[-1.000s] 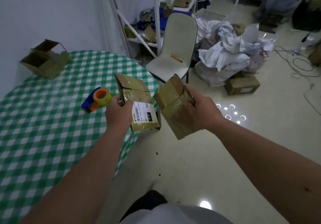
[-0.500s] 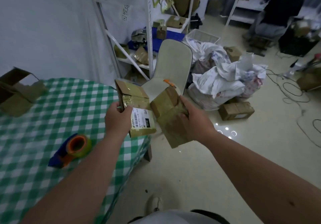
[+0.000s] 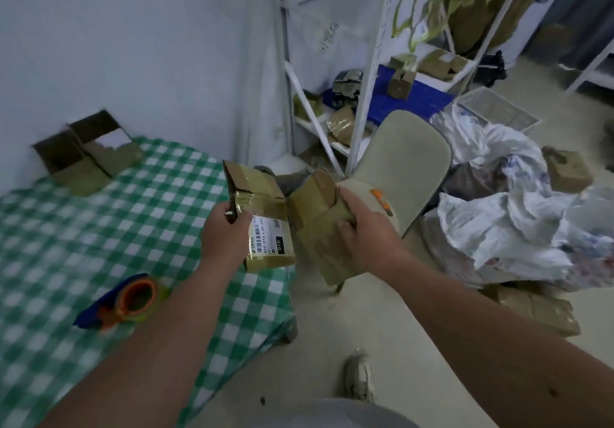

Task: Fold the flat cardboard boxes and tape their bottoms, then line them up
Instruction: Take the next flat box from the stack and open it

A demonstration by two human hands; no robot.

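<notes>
- At the centre of the frame, my left hand [image 3: 226, 233] grips a flattened cardboard box [image 3: 262, 218] by its left edge, fingers curled round it. A white shipping label [image 3: 265, 240] with a barcode faces me on its lower part, and shiny tape crosses its upper part.
- Just right of it, my right hand [image 3: 365, 231] grips a second flattened cardboard box [image 3: 319, 221], thumb on its near face and fingers wrapped behind. This box tilts, its lower corner pointing down toward the floor.
- Near edges of the two boxes meet or almost meet at mid-frame; I cannot tell whether they touch.
- Both boxes are held in the air over the right edge of a table covered in a green-and-white checked cloth [image 3: 66, 244], which fills the left of the frame.
- On the cloth at lower left lies a tape dispenser [image 3: 126, 301], blue-bodied with an orange-cored roll, blurred.
- At the upper left edge of the table sits an opened cardboard box [image 3: 86, 155] with its flaps up, against the pale wall.
- Behind my right hand stands a pale chair [image 3: 405, 165], with a small orange utility knife [image 3: 382, 203] lying on its seat.
- At upper right of centre, a white metal shelf rack [image 3: 372, 72] holds more cardboard pieces and a blue crate.
- On the right, crumpled white plastic bags [image 3: 518, 228] are heaped on the floor, with small cardboard boxes around them.
- At the bottom centre, one shoe [image 3: 360, 379] shows on the pale floor.
</notes>
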